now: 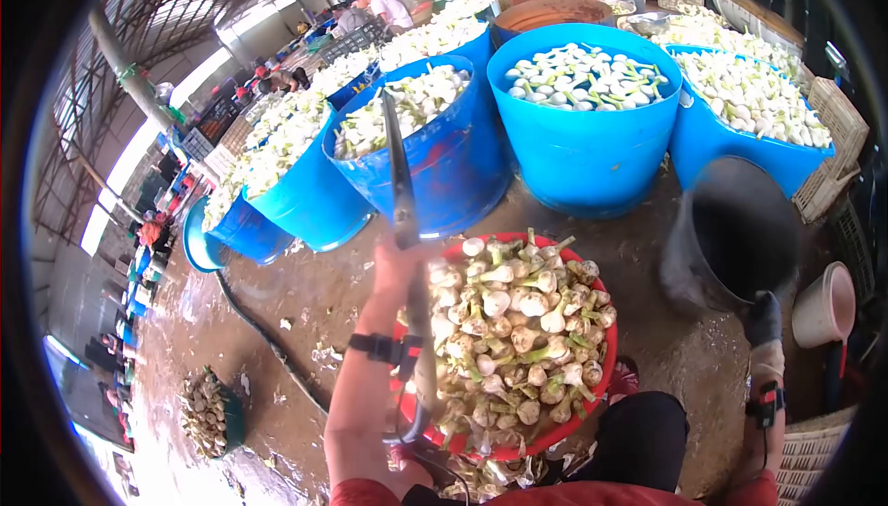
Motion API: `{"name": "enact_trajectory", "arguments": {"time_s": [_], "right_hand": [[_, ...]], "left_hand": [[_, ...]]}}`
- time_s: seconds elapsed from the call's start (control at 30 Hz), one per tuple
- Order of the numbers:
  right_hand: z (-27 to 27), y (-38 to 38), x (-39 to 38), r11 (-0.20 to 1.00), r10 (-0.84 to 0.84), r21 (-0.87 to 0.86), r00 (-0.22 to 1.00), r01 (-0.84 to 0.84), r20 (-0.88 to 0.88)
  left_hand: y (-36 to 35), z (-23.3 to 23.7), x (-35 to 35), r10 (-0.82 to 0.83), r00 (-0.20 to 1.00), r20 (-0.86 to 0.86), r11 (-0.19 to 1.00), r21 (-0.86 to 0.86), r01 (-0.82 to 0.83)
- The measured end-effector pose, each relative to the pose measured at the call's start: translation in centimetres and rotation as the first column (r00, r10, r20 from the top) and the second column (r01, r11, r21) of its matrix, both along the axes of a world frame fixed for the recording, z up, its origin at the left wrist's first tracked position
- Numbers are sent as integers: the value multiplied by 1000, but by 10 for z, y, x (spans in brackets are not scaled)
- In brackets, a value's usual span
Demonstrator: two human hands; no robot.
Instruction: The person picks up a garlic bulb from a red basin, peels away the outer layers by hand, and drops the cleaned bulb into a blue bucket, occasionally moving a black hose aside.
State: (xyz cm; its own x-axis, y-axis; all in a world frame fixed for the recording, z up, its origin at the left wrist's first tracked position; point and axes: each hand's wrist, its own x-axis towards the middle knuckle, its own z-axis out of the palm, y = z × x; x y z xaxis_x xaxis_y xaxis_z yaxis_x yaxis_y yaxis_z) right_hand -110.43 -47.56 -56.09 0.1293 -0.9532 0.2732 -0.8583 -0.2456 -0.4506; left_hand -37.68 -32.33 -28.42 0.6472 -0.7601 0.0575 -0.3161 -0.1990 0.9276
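Note:
My left hand (396, 267) is raised over a red basin (608, 369) and grips a long pair of shears (400, 182), blades pointing up and away from me. The basin sits just in front of my knees, heaped with untrimmed garlic bulbs (518, 330) with stalks and roots. My right hand (764, 319), in a dark glove, holds the rim of a black bucket (731, 238). The bucket is tilted with its mouth toward me, to the right of the basin; its inside looks dark.
Several blue tubs (592, 159) of trimmed white garlic stand in a row beyond the basin. A pale small bucket (828, 307) and wicker baskets (837, 131) are at the right. A hose (268, 344) crosses the wet floor at left, near a small basket of garlic (208, 413). People work far back.

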Motion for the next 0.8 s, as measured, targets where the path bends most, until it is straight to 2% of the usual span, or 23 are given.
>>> {"name": "enact_trajectory", "arguments": {"time_s": [0.07, 0.1, 0.13, 0.17, 0.23, 0.27, 0.33, 0.37, 0.4, 0.43, 0.47, 0.5, 0.53, 0.57, 0.6, 0.63, 0.67, 0.7, 0.73, 0.77, 0.8], "right_hand": [[64, 15, 97, 996, -90, 28, 996, 90, 27], [-13, -25, 81, 982, -144, 186, 713, 19, 686], [1, -27, 106, 999, -36, 6, 862, 38, 506], [28, -21, 137, 999, -33, 5, 859, 35, 512], [85, -6, 179, 998, 61, -10, 931, -61, 360], [88, -11, 181, 998, 59, -11, 930, -60, 362], [104, -15, 189, 973, 122, 56, 709, -222, 695], [122, -12, 192, 974, 121, 55, 708, -221, 695], [173, 10, 211, 942, -110, 328, 865, -66, 490], [201, 21, 222, 835, -290, 532, 935, 141, 206], [167, 11, 215, 978, -36, 207, 937, -39, 348], [161, -1, 236, 933, 137, 252, 903, -255, 406], [168, -5, 265, 840, 288, 293, 832, -457, 474], [255, 47, 338, 644, -147, 504, 554, -576, 819], [265, 48, 382, 481, -73, 398, 417, -781, 906], [261, 35, 428, 89, -313, 77, 46, -993, 949], [259, 30, 477, 0, -330, 132, 124, -991, 936], [252, 22, 525, -116, -408, 53, 96, -992, 908], [218, -7, 586, -258, -407, -16, 94, -966, 909], [234, 6, 623, -119, -262, 14, 45, -993, 964], [304, 53, 634, 15, -471, 316, 272, -949, 839]], "left_hand": [[26, 11, 13, -21, 999, 35, 999, -41, 22], [37, 17, 19, -45, 997, 67, 996, -79, 50], [48, 26, 23, -34, 999, 3, 994, -103, 34], [61, 36, 27, -31, 999, 9, 994, -104, 32], [84, 58, 32, -61, 997, -40, 992, -117, 56], [93, 69, 31, -64, 998, -24, 987, -146, 60], [112, 93, 25, -66, 998, -9, 986, -153, 64], [122, 103, 23, -63, 998, 5, 986, -156, 63], [131, 110, 25, -71, 997, 27, 984, -161, 75], [140, 118, 22, -70, 997, 31, 984, -163, 74], [149, 128, 17, -77, 996, 43, 982, -169, 83], [158, 137, 12, -85, 995, 52, 982, -166, 92], [166, 145, 7, -84, 994, 66, 989, -117, 91], [174, 149, 3, -85, 994, 70, 991, -102, 92], [181, 152, -1, -85, 992, 99, 995, -46, 89], [188, 155, -6, -86, 988, 128, 996, 8, 86], [196, 155, -11, -87, 986, 143, 996, 40, 83], [199, 166, -33, -83, 989, 122, 991, 112, 69], [204, 163, -39, -92, 986, 142, 986, 155, 70], [213, 157, -44, -101, 981, 164, 978, 195, 68], [221, 152, -49, -130, 978, 166, 974, 205, 94]]}}
